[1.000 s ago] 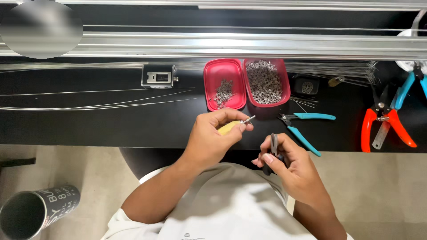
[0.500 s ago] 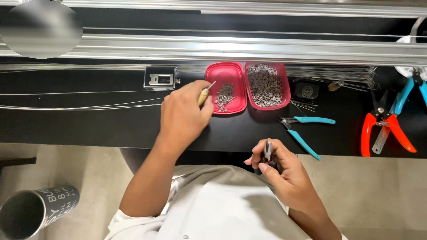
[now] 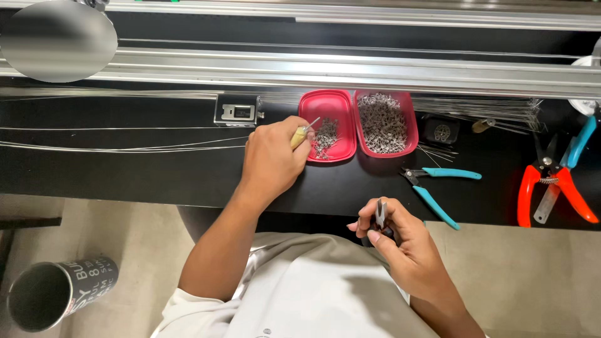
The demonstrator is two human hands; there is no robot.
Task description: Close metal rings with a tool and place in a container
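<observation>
My left hand [image 3: 270, 158] reaches over the black bench and grips a small yellow-handled tool [image 3: 302, 134], whose metal tip points into the left pink tray [image 3: 327, 106]. That tray holds a small heap of tiny metal pieces [image 3: 325, 136]. The right pink tray [image 3: 408, 147] beside it is nearly full of the same pieces. My right hand [image 3: 404, 241] stays near my body at the bench's front edge, closed around a small dark tool [image 3: 380, 214] with metal jaws pointing up.
Teal-handled pliers [image 3: 439, 188] lie right of the trays. Orange-handled cutters [image 3: 554, 188] and a blue-handled tool [image 3: 579, 141] lie at far right. Thin wires [image 3: 119, 143] run along the bench's left side, near a small grey box [image 3: 236, 112]. A dark can [image 3: 56, 291] stands on the floor.
My left hand moved from near my right hand out to the left pink tray, carrying the yellow-handled tool. My right hand sank slightly toward my body.
</observation>
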